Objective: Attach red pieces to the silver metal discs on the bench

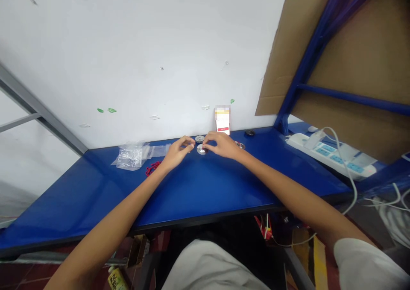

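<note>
A shiny round metal disc (201, 149) lies on the blue table between my two hands. Just behind it is a second round metal piece (200, 139), greyer and ridged. My left hand (179, 152) is to the left of the disc, its thumb and fingers curved but apart, with nothing visible in them. Over the disc's right side, my right hand (221, 145) has thumb and index finger pinched close together. Whether they grip the disc's edge or some small part is too small to tell. Another shiny round piece (240, 145) is partly hidden behind my right hand.
A lit phone (222, 120) leans on the white wall. Clear plastic bags (130, 155) and a red cord (153, 168) lie left on the table (205, 187). A black round piece (249, 133) sits at the back, and a white power strip (329, 155) with cables is at right.
</note>
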Tool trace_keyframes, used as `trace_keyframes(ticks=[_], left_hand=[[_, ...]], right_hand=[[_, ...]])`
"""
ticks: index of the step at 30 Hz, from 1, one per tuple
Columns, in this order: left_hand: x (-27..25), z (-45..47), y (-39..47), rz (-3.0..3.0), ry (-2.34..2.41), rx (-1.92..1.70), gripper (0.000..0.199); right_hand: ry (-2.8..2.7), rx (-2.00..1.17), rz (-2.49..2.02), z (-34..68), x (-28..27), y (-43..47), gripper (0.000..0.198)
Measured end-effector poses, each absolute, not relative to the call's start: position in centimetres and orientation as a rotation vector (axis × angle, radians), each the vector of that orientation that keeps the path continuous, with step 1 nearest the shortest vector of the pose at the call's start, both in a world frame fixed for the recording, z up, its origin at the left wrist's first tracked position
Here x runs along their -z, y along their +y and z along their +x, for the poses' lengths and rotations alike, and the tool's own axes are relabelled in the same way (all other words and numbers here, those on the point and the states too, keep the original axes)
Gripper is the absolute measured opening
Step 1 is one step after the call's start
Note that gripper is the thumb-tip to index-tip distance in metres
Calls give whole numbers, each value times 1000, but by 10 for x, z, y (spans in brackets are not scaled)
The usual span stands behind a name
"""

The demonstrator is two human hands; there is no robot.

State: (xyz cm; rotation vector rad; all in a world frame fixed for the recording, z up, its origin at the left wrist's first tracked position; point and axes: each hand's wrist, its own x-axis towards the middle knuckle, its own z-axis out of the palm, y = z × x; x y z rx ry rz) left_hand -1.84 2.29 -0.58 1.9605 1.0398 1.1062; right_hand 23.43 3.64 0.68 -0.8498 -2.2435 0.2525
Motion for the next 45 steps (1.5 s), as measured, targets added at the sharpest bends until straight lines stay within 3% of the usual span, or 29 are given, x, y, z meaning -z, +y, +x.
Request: trace_keyframes(ticks=[8,18,28,32,37,42,45], left_hand=[[4,-17,20,2237,1220,-1048,19],[1,-32,30,2324,1324,-1066,17],[5,-31,30,2399,1319,-964,19],[3,-38,36,2492,1329,-901,21],[-17,-63,42,2576,1489,-827,21],[-44,-99,41,2508,1585,-473,25],[-51,-114,41,2400,1602,-211,23]], right_hand=[[-2319,-684,-973,276,-23,63,12],[-2185,-760,-1174,336,-29,91,19],[-2252,-481,-1380,324,-5,98,18],[-2305,-449,-1365,325,-5,98,23],[-2246,-184,-1259,312,-6,92,26],[-2314,56,-1043,274,5,74,19],[-2420,156,-972,247,19,72,30]])
